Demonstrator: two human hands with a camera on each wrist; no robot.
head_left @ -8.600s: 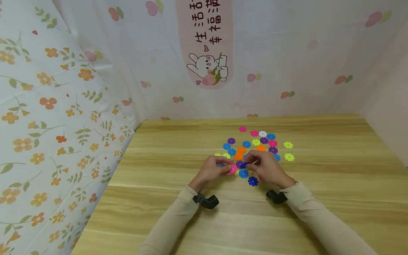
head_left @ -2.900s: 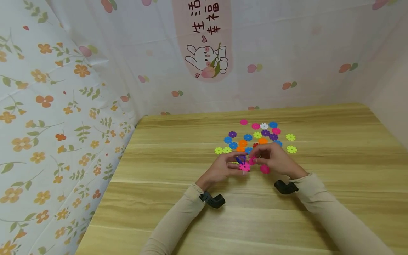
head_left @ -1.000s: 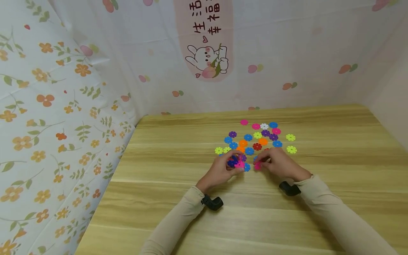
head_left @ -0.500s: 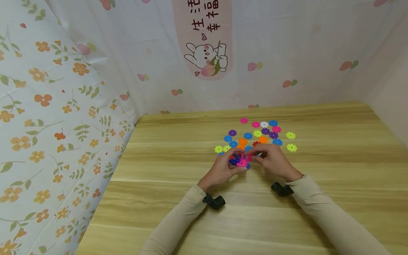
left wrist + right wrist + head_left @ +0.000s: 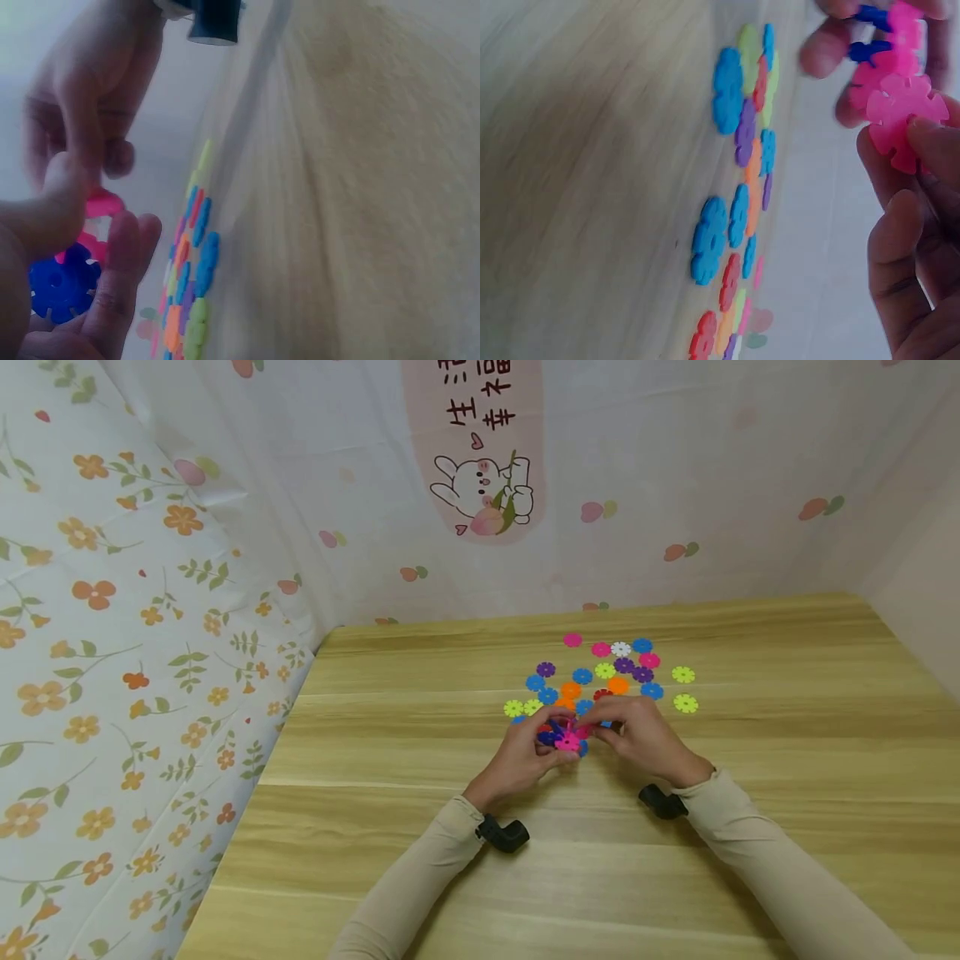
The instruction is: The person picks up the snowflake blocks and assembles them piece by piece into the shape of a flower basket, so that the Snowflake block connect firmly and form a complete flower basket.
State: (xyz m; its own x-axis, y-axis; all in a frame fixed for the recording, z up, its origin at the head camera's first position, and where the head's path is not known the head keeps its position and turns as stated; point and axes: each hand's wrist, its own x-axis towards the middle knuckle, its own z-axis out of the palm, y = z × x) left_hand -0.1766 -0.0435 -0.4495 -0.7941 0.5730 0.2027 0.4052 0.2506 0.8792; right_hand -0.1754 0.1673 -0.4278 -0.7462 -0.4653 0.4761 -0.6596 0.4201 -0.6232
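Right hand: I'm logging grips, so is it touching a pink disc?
Touching. The right wrist view shows the right hand pinching a pink disc, thumb on its near face.

Soft, fairly even light fills the head view, laying a pale sheen on the table [image 5: 517, 893] and faint, soft-edged shadows beside the left sleeve [image 5: 412, 885] and the right sleeve [image 5: 780, 868]. The left wrist view is hazy and low in contrast, with the discs [image 5: 206, 262] soft-edged; the right wrist view is also blurred and greyish, the right hand [image 5: 915, 255] partly in shade.
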